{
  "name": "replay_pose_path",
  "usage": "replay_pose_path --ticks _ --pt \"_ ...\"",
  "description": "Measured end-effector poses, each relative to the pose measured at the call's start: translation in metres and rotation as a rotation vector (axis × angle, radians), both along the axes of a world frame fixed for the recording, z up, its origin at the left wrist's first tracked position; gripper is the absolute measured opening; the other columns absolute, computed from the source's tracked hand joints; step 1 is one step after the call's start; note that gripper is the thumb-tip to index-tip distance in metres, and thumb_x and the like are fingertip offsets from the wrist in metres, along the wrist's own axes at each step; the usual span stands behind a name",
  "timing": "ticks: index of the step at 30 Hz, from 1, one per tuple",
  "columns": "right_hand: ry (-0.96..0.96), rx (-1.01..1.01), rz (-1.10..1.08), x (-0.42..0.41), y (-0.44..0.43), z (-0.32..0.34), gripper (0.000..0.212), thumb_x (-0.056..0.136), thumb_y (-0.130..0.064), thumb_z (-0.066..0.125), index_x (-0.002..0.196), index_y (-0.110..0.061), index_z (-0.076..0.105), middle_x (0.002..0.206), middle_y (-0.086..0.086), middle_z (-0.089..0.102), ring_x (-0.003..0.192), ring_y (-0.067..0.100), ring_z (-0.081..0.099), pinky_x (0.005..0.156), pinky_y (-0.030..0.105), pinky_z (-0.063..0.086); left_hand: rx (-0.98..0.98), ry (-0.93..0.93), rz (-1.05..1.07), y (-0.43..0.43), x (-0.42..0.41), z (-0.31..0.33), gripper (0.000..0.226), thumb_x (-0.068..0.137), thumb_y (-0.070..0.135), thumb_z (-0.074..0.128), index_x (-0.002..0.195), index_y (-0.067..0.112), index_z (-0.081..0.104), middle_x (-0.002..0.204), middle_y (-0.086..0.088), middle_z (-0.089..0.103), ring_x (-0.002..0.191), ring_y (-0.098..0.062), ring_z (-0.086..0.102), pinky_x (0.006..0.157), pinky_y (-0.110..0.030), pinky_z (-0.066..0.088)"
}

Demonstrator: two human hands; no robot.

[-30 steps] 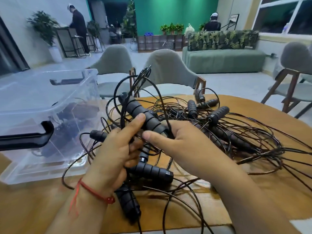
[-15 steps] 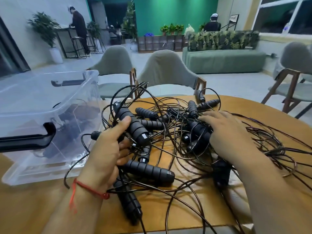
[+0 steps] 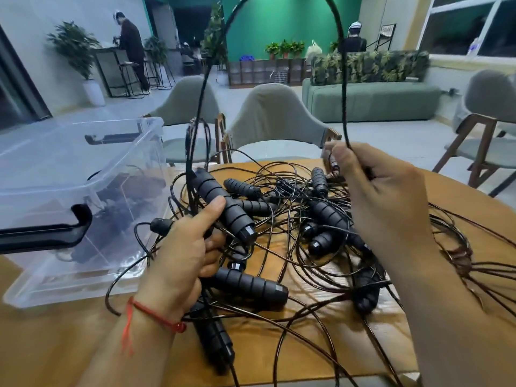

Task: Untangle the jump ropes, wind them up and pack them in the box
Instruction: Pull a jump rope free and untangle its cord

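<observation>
Ribbed black handle sits in the left hand, left of centre: thumb laid along it, other fingers curled underneath. Its long axis runs diagonally, cord end upper left, cap end lower right. The cord leaves that upper end, arcs up past the top edge and drops to the right hand, right of centre, which pinches it between thumb and fingertips. So the free span hangs between the two hands, above the tangle. Below the pinch the cord goes into the pile on the wooden table; can't trace it further. Right hand is nearer the knot, so probably it feeds slack toward the left. The clear plastic box is at frame left, just beside the left hand, with dark ropes inside.
</observation>
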State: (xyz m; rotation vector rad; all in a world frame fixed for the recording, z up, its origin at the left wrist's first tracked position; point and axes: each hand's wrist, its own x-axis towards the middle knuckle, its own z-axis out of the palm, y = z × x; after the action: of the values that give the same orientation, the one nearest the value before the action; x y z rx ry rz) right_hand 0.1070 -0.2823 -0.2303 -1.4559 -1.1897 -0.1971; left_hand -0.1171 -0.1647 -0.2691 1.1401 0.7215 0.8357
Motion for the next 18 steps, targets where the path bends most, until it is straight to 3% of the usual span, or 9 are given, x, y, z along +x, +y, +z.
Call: replay_pose_path --ticks 2,5,7,9,11,14,18 --pt "0.188 -0.083 0.081 -0.002 0.001 0.003 0.036 0.110 -0.045 0.054 0.103 -0.020 0.079 0.060 0.001 0.057 0.052 0.014 0.050 0.050 0.028 0.041 -0.003 0.022 -0.010 -0.001 0.000 0.001 0.037 0.084 0.051 0.069 0.097 0.017 0.068 0.059 0.003 0.029 0.040 -0.006 0.019 0.044 -0.020 0.007" --pt "0.564 -0.412 0.362 -0.004 0.005 0.004 0.037 0.109 -0.049 0.053 0.102 -0.025 0.081 0.059 0.002 0.051 0.051 0.019 0.048 0.053 0.031 0.045 -0.012 0.093 -0.058 -0.003 0.000 0.002 0.039 0.082 0.054 0.069 0.095 0.018 0.063 0.058 0.004 0.029 0.041 -0.006 0.018 0.044 -0.021 0.006" --pt "0.804 -0.471 0.490 -0.011 0.011 0.000 0.038 0.109 -0.045 0.054 0.104 -0.018 0.081 0.063 0.000 0.051 0.053 0.016 0.049 0.051 0.032 0.046 0.022 0.138 -0.118 -0.006 0.001 0.002 0.041 0.079 0.055 0.070 0.094 0.018 0.060 0.059 0.003 0.029 0.041 -0.006 0.019 0.041 -0.020 0.009" --pt "0.927 -0.460 0.544 -0.022 0.019 -0.006 0.034 0.110 -0.038 0.055 0.112 -0.014 0.079 0.068 -0.001 0.055 0.059 0.014 0.052 0.056 0.032 0.049 0.082 0.187 -0.174 -0.011 0.004 0.002 0.043 0.078 0.056 0.071 0.095 0.019 0.058 0.060 0.003 0.029 0.042 -0.008 0.020 0.039 -0.018 0.013" --pt "0.974 -0.390 0.641 -0.032 0.026 -0.011 0.028 0.099 -0.022 0.059 0.119 -0.014 0.076 0.077 0.001 0.057 0.071 0.017 0.054 0.070 0.035 0.051 0.122 0.226 -0.181 -0.014 0.007 0.002 0.045 0.076 0.057 0.071 0.093 0.019 0.057 0.059 0.002 0.030 0.043 -0.010 0.021 0.038 -0.017 0.017" --pt "0.869 -0.297 0.635 -0.034 0.030 -0.013 0.051 0.071 -0.004 0.052 0.115 -0.021 0.070 0.091 0.003 0.055 0.081 0.015 0.055 0.078 0.036 0.048 0.147 0.247 -0.157 -0.013 0.009 0.000 0.048 0.084 0.059 0.078 0.090 0.019 0.052 0.057 0.004 0.031 0.044 -0.012 0.021 0.039 -0.017 0.020" --pt "0.497 -0.225 0.475 -0.025 0.029 -0.014 0.062 0.089 0.005 0.068 0.135 -0.036 0.065 0.112 -0.003 0.067 0.099 0.014 0.066 0.082 0.032 0.056 0.224 0.292 -0.126 -0.010 0.005 -0.003 0.049 0.079 0.064 0.071 0.089 0.018 0.057 0.054 0.009 0.039 0.045 -0.012 0.027 0.043 -0.021 0.023"
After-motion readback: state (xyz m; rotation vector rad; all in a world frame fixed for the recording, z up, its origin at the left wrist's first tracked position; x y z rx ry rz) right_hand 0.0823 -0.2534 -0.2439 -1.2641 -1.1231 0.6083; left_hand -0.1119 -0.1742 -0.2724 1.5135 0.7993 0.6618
